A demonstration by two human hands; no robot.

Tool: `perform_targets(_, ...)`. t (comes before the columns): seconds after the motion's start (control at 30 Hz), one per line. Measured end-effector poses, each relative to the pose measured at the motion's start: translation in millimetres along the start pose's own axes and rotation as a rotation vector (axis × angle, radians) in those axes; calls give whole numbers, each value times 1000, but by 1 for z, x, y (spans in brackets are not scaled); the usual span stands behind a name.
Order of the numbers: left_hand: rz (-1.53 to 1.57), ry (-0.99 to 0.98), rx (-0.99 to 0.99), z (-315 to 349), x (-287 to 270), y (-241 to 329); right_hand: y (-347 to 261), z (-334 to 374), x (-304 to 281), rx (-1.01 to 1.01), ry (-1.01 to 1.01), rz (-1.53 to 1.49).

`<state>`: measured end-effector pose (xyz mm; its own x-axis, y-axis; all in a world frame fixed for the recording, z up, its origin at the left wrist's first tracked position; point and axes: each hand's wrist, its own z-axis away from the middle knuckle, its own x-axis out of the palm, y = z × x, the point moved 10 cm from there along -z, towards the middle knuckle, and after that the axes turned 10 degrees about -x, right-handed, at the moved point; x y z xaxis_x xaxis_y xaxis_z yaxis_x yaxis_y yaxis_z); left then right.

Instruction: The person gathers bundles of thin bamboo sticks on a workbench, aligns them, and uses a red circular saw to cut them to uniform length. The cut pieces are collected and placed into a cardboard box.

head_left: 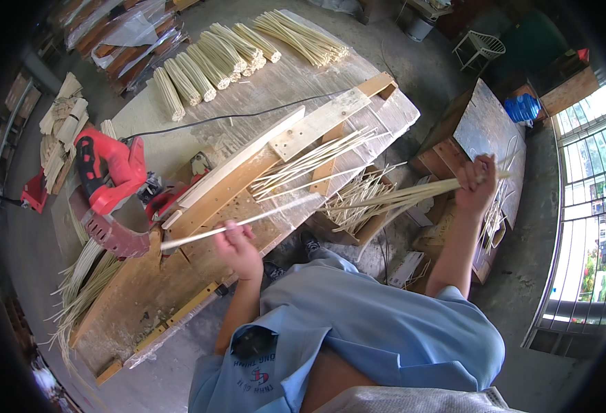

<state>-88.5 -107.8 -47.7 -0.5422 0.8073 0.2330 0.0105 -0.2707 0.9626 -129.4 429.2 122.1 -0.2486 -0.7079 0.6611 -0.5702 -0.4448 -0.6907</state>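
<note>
My left hand point(237, 249) is closed around a single thin pale cane stick point(273, 213), which lies slantwise just above the workbench point(227, 206). One end of that stick reaches close to the guard of a red mitre saw point(118, 172). Raised out to the right, my right hand point(477, 183) grips a loose bunch of similar sticks point(413, 195), their long ends trailing left over a box. More loose sticks point(310, 165) lie on the bench along a wooden fence point(248, 164).
Tied-looking bundles of cut sticks point(213, 58) line the table's far side. A box of sticks point(354, 206) stands right of the bench. A black cable point(231, 115) crosses the tabletop. Further right are a wooden cabinet point(478, 124), a blue water bottle point(522, 108) and a barred window point(589, 199).
</note>
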Motion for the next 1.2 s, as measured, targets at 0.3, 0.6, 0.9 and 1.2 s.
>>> perform_targets(0.3,-747,-887,775,48,306,69,139,-49,65,272,-209,-100)
perform_targets(0.6,-1106,-961,460,34,417,-33,209,-69,-5,336,-21,-258)
perform_targets(0.9,-1387,-987,432,21,398,-122,265,-74,-132,369,611,-264)
perform_targets(1.2,-1674,-750,264,-55,295,-199,363,-31,-224,570,805,-117)
